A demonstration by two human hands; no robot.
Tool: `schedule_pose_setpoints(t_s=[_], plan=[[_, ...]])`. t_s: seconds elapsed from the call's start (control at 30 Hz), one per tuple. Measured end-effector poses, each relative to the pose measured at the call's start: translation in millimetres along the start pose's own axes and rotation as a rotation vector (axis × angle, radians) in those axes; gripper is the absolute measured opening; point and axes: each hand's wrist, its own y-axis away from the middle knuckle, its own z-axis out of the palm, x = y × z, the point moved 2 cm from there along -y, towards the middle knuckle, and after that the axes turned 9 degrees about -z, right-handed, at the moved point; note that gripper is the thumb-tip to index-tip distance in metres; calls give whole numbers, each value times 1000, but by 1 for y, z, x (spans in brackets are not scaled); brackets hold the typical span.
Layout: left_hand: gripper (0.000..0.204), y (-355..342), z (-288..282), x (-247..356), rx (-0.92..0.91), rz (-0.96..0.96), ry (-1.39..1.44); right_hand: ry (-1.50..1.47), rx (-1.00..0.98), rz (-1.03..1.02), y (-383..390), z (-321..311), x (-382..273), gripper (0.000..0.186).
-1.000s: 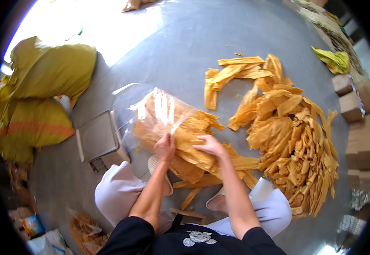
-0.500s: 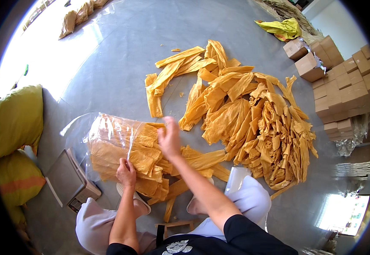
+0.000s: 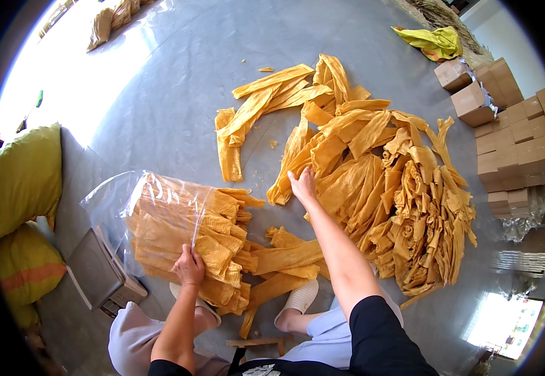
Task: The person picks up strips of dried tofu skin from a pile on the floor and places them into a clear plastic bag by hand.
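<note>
My left hand (image 3: 189, 266) is closed on the mouth edge of a clear plastic bag (image 3: 106, 197). Inside the bag lies a thick bundle of yellow-orange, wrinkled dried strips (image 3: 222, 250), their ends sticking out on the right. My right hand (image 3: 303, 186) reaches to the near left part of a big heap of the same strips (image 3: 347, 182). Its thumb and fingers are apart at the strips' ends, and no strip is plainly gripped. Some loose strips (image 3: 288, 255) lie on the floor between the bag and the heap.
Left of the bag sits a flat grey scale (image 3: 100, 266), with stuffed yellow-green sacks (image 3: 25, 182) beyond it. Stacked cardboard boxes (image 3: 517, 144) stand at the right. A yellow sack (image 3: 435, 42) lies at the far right. Below me shows a small wooden stool (image 3: 260, 343).
My right hand has moved from the bundle's protruding ends rightward to the heap. My left hand keeps its hold on the bag's edge. The view has shifted slightly.
</note>
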Motion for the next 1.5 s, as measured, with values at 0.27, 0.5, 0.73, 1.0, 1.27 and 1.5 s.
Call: schedule_pose_setpoints(t_s=[0.27, 0.5, 0.73, 1.0, 1.27, 1.5], plan=[[9, -4, 4, 3, 2, -7, -25, -94, -159, 507, 0, 28, -8, 111], [13, -5, 6, 5, -10, -55, 15, -524, -107, 216, 66, 23, -21, 72], [23, -15, 0, 10, -29, -168, 4, -425, -11, -297, 133, -40, -84, 71], [25, -17, 0, -5, -75, -267, 197, -244, -210, -268, 135, -141, -144, 74], [26, -12, -27, 10, -3, -125, 153, -120, -322, -488, 170, -257, -201, 71], [24, -13, -31, 4, 72, -199, 302, 71, -629, -507, 205, -253, -215, 68]])
